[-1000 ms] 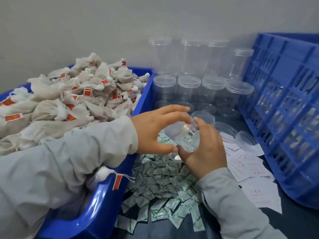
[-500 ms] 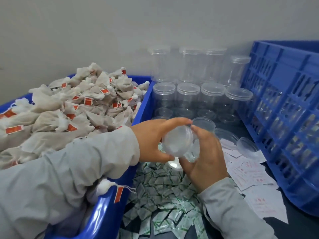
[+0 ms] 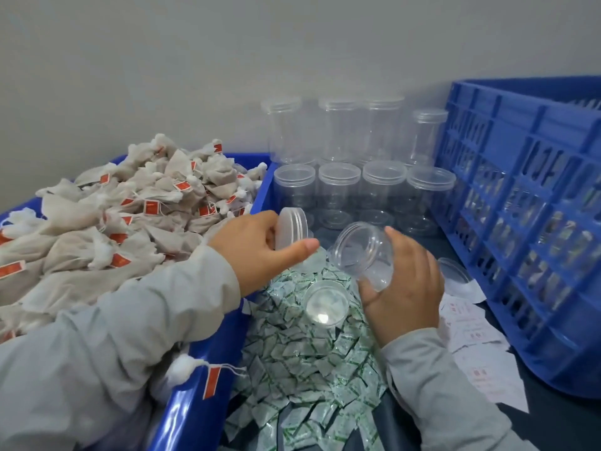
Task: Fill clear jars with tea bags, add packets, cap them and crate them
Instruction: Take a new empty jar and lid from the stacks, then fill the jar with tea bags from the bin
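Between your two hands, the head view shows the job barely begun. Your left hand [image 3: 260, 252] grasps the cap [image 3: 292, 227] in its fingers [image 3: 302, 247], lifted clear of the jar [image 3: 364, 255], which your right hand [image 3: 403, 284] holds tilted, mouth toward the cap and empty. Left of your fingers, tea bags [image 3: 123, 222] heap in the blue bin [image 3: 192, 408]; below them, packets [image 3: 309, 369] and a loose lid [image 3: 327, 304] lie on the counter. Beyond your fingertips stand capped empty jars [image 3: 357, 177]; right of them waits the crate [image 3: 527, 222]. Filling, packets, capping and crating all remain.
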The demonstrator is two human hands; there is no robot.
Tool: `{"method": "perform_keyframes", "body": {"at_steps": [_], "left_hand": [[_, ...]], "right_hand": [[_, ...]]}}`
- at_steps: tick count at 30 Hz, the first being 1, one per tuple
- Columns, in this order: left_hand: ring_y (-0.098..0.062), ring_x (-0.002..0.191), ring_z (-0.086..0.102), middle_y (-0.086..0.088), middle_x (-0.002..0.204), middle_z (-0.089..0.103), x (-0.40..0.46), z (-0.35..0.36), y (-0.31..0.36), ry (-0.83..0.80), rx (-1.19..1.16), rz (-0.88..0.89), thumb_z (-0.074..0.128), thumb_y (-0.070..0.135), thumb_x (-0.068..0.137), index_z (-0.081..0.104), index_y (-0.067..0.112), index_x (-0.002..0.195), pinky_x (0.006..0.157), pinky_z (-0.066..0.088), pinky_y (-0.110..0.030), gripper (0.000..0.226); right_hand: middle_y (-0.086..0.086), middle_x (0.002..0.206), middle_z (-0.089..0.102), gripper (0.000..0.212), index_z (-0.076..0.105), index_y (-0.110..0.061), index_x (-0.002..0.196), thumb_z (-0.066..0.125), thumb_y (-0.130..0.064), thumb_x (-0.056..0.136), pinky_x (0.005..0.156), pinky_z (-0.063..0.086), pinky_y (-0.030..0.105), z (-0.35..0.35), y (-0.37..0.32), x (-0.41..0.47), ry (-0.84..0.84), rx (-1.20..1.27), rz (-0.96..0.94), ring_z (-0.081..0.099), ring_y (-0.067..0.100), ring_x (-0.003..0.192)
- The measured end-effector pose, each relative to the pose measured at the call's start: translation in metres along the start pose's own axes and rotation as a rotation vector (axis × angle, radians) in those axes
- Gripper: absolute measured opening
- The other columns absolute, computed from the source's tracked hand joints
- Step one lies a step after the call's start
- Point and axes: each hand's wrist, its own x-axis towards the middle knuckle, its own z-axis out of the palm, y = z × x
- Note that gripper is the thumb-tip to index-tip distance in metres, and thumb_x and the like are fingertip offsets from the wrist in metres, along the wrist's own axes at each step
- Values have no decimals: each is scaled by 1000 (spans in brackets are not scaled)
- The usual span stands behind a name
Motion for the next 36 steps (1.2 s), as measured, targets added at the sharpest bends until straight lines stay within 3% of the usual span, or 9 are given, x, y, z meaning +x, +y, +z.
{"method": "perform_keyframes", "body": {"at_steps": [4,9,15,19,21,25,31,33,36], "left_hand": [[-12,96,51,10,103,54,1,5,-6,-97,41,-1,71,59,62,42,27,122,82,39,-23,73],[-17,124,43,1,137,45,6,8,-9,-62,42,-15,75,27,72,18,29,145,100,32,-26,93],[-18,125,42,-2,138,41,9,-2,-16,145,18,-93,70,14,77,31,24,142,103,30,-26,76],[-20,108,54,-5,119,57,20,-38,-29,433,45,-153,64,8,79,57,17,118,91,34,-20,41],[-21,105,57,-4,113,62,23,-57,-45,468,68,-280,59,8,80,63,19,108,91,37,-27,30],[-24,108,57,-4,117,63,22,-66,-74,199,220,-468,54,13,87,65,20,108,95,41,-32,25],[-22,125,47,-1,141,45,20,-40,-84,-403,574,-409,59,33,88,44,29,136,97,37,-27,50],[-23,125,46,-1,141,45,20,-33,-85,-473,602,-374,61,39,86,41,32,137,97,37,-29,55],[-24,125,47,2,141,45,22,-28,-82,-501,540,-320,63,31,84,36,34,139,98,38,-30,62]], "right_hand": [[19,113,61,79,56,1,123,88,-8,52,89,43,49,-1,4,3,30,16,82,58,42,100],[17,113,61,80,56,-1,124,87,-9,51,90,43,47,3,-4,-2,-10,44,61,58,41,100],[20,112,61,81,55,2,123,89,-7,51,91,43,50,1,-8,-4,-21,63,64,58,43,99],[19,120,57,85,49,0,130,88,-10,55,98,39,46,-2,-13,-4,-76,179,117,54,40,110],[11,126,53,90,41,-6,135,88,-14,58,100,38,37,-3,-18,-8,-149,331,176,52,29,116],[1,119,55,84,42,-12,125,89,-22,56,97,47,36,-3,-37,-23,-364,655,299,56,15,110],[-5,113,57,79,48,-21,114,85,-46,49,93,49,31,-1,-50,-34,-524,730,332,55,9,108],[-3,112,58,80,50,-23,113,82,-50,45,91,51,37,-1,-52,-34,-513,751,358,56,11,107],[-3,112,60,73,50,-26,112,85,-34,49,90,52,38,0,-54,-34,-495,790,375,58,6,104]]}}
